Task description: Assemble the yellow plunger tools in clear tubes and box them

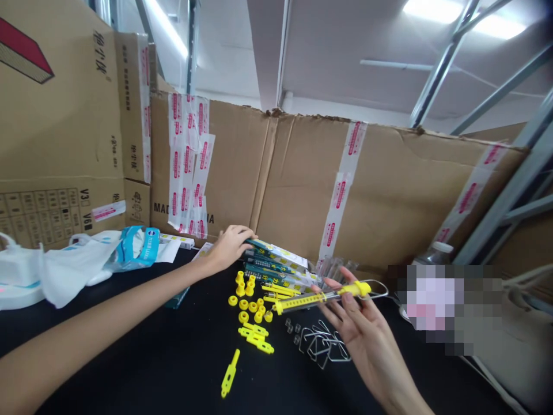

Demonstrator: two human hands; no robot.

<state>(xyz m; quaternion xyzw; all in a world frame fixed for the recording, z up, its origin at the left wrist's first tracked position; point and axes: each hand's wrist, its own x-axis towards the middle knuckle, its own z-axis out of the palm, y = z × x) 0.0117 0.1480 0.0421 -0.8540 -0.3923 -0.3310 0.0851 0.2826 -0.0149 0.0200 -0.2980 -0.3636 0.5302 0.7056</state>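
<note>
Two hands over a black tabletop (129, 369), cardboard behind
The left hand (231, 246) curves narrowly over the end of a stack of green-and-white packets (272, 259), though it cannot be told whether it grips them; the right hand (356, 323) holds a yellow-and-clear plastic tube tool (319, 298) above the tabletop, its fingers spread behind it. Loose yellow plastic parts (248, 305), bent wire loops (322, 346) and small clear caps (291, 328) lie on the black surface just below. Behind rises a wall of flattened cardboard (302, 178) patched with red-printed packing tape (341, 184). A white plastic bag (73, 268) sits to the left, metal shelving (510, 184) stands to the right, a pixelated blur (449, 305) hides the lower right, and ceiling lights (432, 8) shine overhead
</note>
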